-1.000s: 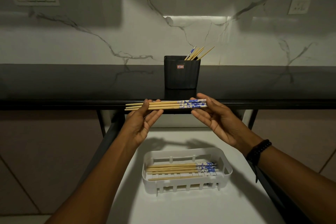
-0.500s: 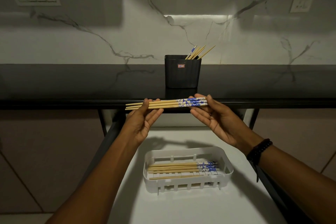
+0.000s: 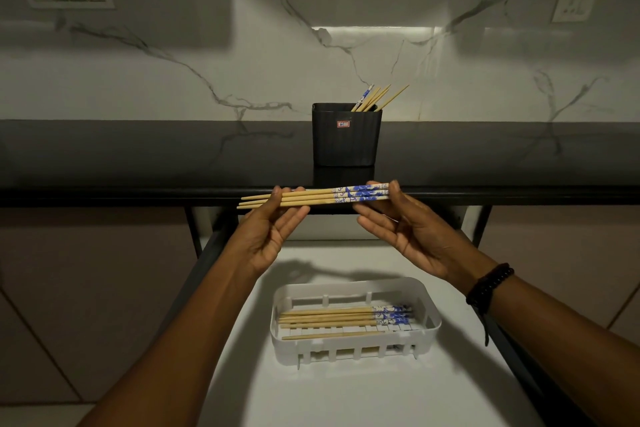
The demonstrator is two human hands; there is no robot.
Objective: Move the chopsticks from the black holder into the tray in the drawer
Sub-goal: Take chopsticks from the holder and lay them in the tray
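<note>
A bundle of chopsticks [image 3: 313,198] lies level in the air just before the front edge of the counter [image 3: 138,156], above the open drawer [image 3: 346,399], with its blue-patterned ends to the right. The left grip [image 3: 273,230] pinches the plain tips, thumb on top and fingers beneath. The right grip [image 3: 410,232] holds the patterned ends the same way.

Below, the white tray [image 3: 433,321] stands on the drawer floor. More tray chopsticks [image 3: 329,317] lie lengthwise in it, patterned ends to the right.

The black holder [image 3: 346,140] stands on the counter behind the bundle. A few holder chopsticks [image 3: 375,99] lean toward its right corner. A dark bracelet [image 3: 489,284] circles the right wrist.
</note>
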